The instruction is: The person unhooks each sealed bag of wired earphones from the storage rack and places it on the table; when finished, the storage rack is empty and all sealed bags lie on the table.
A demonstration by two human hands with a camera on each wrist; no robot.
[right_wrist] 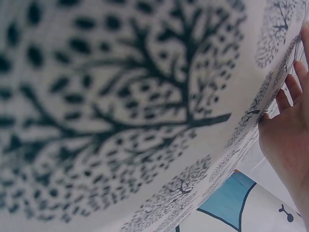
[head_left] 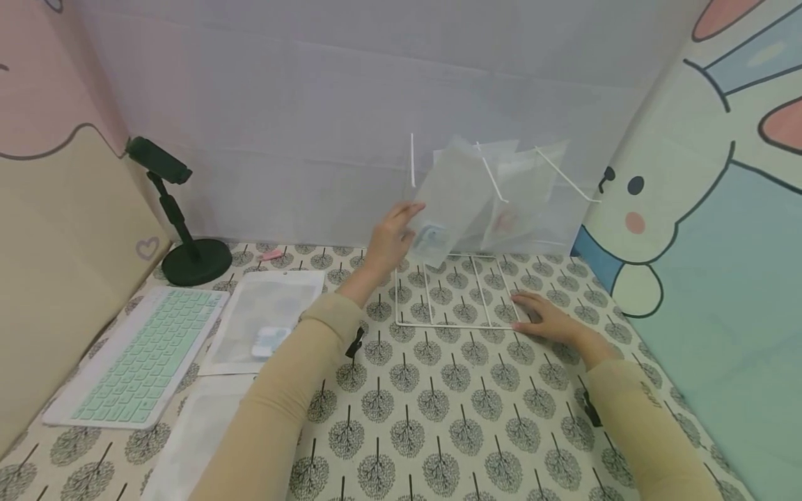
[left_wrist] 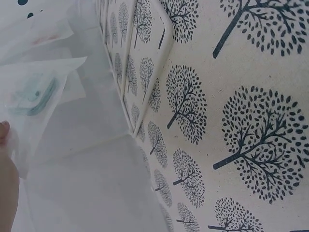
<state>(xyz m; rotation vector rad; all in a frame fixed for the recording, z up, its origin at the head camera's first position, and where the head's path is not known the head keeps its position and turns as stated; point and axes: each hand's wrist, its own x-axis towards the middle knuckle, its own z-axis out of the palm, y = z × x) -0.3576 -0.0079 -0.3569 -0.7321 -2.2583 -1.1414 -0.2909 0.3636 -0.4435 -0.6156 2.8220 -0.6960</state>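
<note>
My left hand holds a frosted plastic bag by its left edge. The bag tilts between the uprights of a white wire rack, and a blue-and-white item shows through its lower part. In the left wrist view the bag hangs in front of the pale wall, with only part of the hand visible. More frosted bags, one a pale bag with a reddish print, stand farther right in the rack. My right hand touches the rack's right front corner; its fingers look fairly straight.
At the left lie a green-and-white keyboard, a flat frosted bag and another pale bag nearer me. Behind them stand a black stand and a small pink object. A tree-patterned cloth covers the table.
</note>
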